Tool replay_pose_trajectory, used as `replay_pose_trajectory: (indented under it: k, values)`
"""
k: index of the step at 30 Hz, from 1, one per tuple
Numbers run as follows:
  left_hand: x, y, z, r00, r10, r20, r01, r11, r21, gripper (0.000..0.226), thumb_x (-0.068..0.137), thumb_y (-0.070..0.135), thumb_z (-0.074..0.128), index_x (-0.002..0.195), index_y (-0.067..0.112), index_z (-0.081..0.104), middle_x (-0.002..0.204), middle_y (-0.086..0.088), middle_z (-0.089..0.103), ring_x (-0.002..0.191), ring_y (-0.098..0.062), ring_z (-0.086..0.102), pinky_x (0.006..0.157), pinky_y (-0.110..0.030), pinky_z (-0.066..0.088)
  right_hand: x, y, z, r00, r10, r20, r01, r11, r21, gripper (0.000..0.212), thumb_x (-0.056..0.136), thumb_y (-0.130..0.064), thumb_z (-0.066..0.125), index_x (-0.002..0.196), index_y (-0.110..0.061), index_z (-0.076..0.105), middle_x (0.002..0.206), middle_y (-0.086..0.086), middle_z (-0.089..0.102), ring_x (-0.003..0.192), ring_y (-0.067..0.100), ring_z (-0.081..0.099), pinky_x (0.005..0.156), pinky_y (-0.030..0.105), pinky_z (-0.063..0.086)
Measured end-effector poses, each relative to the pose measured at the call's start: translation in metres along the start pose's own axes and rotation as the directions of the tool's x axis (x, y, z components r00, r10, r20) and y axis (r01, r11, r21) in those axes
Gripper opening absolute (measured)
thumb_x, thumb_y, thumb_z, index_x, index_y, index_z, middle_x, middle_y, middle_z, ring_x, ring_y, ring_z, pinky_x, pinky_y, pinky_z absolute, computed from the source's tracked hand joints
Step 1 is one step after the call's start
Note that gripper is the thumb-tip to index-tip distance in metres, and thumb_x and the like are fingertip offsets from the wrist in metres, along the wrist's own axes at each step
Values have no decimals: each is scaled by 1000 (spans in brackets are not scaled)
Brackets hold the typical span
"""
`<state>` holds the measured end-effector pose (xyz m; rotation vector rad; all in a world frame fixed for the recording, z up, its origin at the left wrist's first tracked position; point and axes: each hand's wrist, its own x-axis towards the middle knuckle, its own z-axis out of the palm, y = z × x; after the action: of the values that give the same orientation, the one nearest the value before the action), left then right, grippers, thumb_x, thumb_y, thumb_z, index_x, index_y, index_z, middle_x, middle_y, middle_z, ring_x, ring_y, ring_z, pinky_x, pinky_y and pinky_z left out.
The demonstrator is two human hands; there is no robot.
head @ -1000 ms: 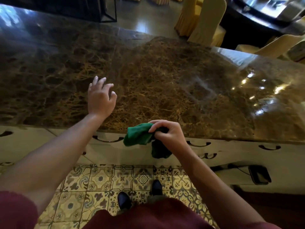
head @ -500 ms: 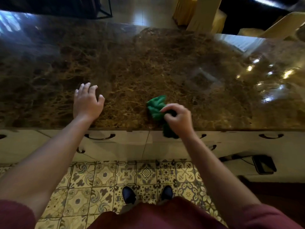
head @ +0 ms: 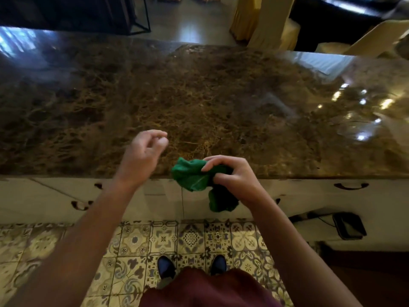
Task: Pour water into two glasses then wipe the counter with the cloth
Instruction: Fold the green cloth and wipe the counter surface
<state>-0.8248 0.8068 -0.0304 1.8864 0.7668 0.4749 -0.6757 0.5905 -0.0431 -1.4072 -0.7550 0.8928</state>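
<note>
A bunched green cloth [head: 192, 176] hangs over the near edge of the brown marble counter [head: 199, 96]. My right hand [head: 232, 176] grips it, and part of the cloth dangles below the hand in front of the drawers. Just left of the cloth, my left hand [head: 143, 156] hovers above the counter edge with its fingers loosely curled and nothing in it. No glasses or water vessel are in view.
White drawer fronts with dark handles [head: 350, 186] run below the counter. A dark device with a cable [head: 348, 226] lies on a low ledge at right. Yellow-covered chairs [head: 267, 23] stand beyond the far edge. Patterned floor tiles and my shoes [head: 166, 265] are below.
My left hand lifted off the counter and moved right toward the cloth, curling its fingers. My right hand pulled the cloth back to the counter's near edge.
</note>
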Motion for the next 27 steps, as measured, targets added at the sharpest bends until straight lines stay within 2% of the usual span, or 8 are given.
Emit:
replay_pose_trajectory:
  k: [2, 8, 11, 14, 16, 21, 24, 27]
  values:
    - [-23, 25, 28, 997, 69, 35, -69, 997, -21, 30, 103, 33, 56, 131, 23, 62, 135, 1, 58, 123, -12, 59, 98, -31, 50, -13, -15, -18, 996, -80, -37, 80, 997, -10, 37, 85, 18, 62, 100, -11, 81, 125, 6, 74, 117, 31, 71, 90, 39, 62]
    - [-50, 78, 88, 937, 7, 350, 95, 957, -275, 43, 92, 58, 51, 116, 28, 70, 105, -2, 75, 98, -17, 73, 79, -30, 60, -55, -45, -50, 941, -286, -182, 262, 954, -144, 37, 81, 10, 62, 101, -17, 79, 122, 6, 74, 121, 32, 68, 97, 56, 60]
    - [-49, 98, 113, 928, 75, 364, 54, 942, -331, 48, 90, 63, 58, 116, 25, 69, 102, 0, 77, 90, -17, 76, 67, -29, 60, -75, -47, -69, 895, -357, -266, 282, 918, -279, 44, 79, 7, 63, 108, -23, 78, 121, -2, 74, 124, 29, 65, 99, 58, 57]
    - [-48, 115, 141, 936, 191, 295, -78, 931, -357, 31, 94, 41, 68, 116, 20, 69, 103, 1, 77, 94, -17, 76, 73, -30, 62, -92, -48, -89, 899, -321, -298, 250, 934, -254, 67, 80, 0, 66, 141, -26, 61, 129, -3, 71, 114, 27, 70, 90, 50, 63]
    - [-49, 126, 160, 939, 277, 203, -198, 920, -339, 20, 93, 32, 69, 111, 22, 71, 102, 4, 77, 93, -14, 75, 77, -29, 61, -103, -46, -107, 924, -234, -303, 163, 956, -242, 78, 80, -11, 72, 152, -33, 49, 132, -5, 69, 113, 25, 70, 93, 48, 62]
    - [-53, 154, 188, 866, 453, 209, -366, 861, -352, 16, 96, 23, 68, 110, 30, 70, 108, 11, 74, 99, -10, 72, 81, -17, 55, -130, -45, -148, 996, -27, -87, 11, 983, -181, 54, 88, -41, 79, 137, -23, 64, 124, 5, 73, 115, 27, 72, 97, 58, 59]
    - [-55, 164, 199, 834, 469, 291, -341, 852, -398, 16, 96, 23, 67, 110, 30, 70, 110, 7, 73, 103, -15, 71, 83, -21, 56, -143, -46, -163, 976, -125, -177, 59, 939, -339, 48, 84, -45, 83, 125, -24, 69, 122, -4, 72, 115, 19, 69, 98, 44, 58]
    - [-56, 168, 209, 835, 450, 318, -293, 851, -436, 15, 96, 24, 65, 109, 26, 71, 109, 2, 73, 104, -14, 70, 83, -21, 57, -147, -49, -175, 963, -115, -245, 27, 941, -338, 52, 78, -40, 91, 118, -23, 61, 113, -4, 71, 102, 17, 74, 82, 39, 65]
